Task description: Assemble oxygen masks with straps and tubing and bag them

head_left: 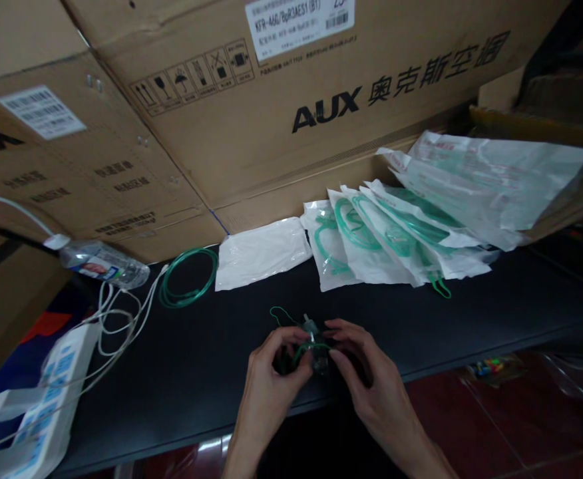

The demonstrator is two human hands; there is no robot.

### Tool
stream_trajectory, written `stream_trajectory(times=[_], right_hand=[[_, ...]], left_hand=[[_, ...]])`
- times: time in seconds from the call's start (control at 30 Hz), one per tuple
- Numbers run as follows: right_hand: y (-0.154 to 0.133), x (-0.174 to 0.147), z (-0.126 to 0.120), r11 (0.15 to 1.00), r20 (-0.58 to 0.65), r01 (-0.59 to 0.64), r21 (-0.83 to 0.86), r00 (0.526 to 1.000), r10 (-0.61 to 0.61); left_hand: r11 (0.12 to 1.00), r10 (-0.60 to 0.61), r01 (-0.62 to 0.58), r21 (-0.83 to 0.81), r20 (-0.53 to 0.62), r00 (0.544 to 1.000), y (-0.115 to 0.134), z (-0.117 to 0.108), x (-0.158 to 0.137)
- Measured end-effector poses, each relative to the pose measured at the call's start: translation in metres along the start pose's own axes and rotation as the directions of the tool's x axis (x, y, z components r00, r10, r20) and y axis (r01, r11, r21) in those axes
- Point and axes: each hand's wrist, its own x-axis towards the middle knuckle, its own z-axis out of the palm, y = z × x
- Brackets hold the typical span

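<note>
Near the front edge of the black table, a small clear nebulizer cup (320, 362) with a pale nozzle on top sits between my two hands. A thin green elastic cord (316, 346) crosses its front, and a loop of it sticks up behind. My left hand (274, 379) is closed around a dark green, see-through piece that looks like a mask, mostly hidden by the fingers. On the other side, my right hand (371, 372) pinches at the cord's right end, thumb and fingers close to the cup.
Coiled green tubing (189, 278) and a white packet (264, 254) lie behind the hands. Several pouches with green tubing (359, 233) lean in a row at the right. A bottle (104, 261), white cables and a power strip (54, 392) are at left. Large cartons (251, 140) form the back.
</note>
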Motion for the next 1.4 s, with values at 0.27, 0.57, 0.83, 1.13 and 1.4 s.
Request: stream_trajectory(times=[0.27, 0.57, 0.83, 1.13, 1.4], right_hand=[[0.015, -0.006, 0.014, 0.953, 0.091, 0.280, -0.115, 0.958, -0.271], [0.008, 0.014, 0.013, 0.996, 0.026, 0.089, 0.028, 0.996, -0.089], [0.009, 0.017, 0.010, 0.994, -0.014, -0.002, 0.105, 1.000, 0.003], [0.010, 0.016, 0.011, 0.993, -0.037, -0.019, 0.120, 0.999, 0.024], [0.011, 0.016, 0.011, 0.991, -0.032, -0.023, 0.131, 0.999, 0.027]], left_hand=[[0.821, -0.302, 0.328, -0.467, 0.132, 0.944, 0.000, -0.007, 0.010], [0.936, -0.232, 0.222, -0.272, -0.006, 0.973, 0.001, -0.034, 0.018], [0.996, 0.038, -0.037, 0.079, -0.020, 0.999, -0.014, -0.049, -0.018], [0.995, -0.091, 0.091, -0.041, 0.006, 0.996, -0.009, -0.032, -0.023], [0.944, -0.201, 0.214, -0.250, 0.075, 0.977, -0.014, -0.017, -0.017]])
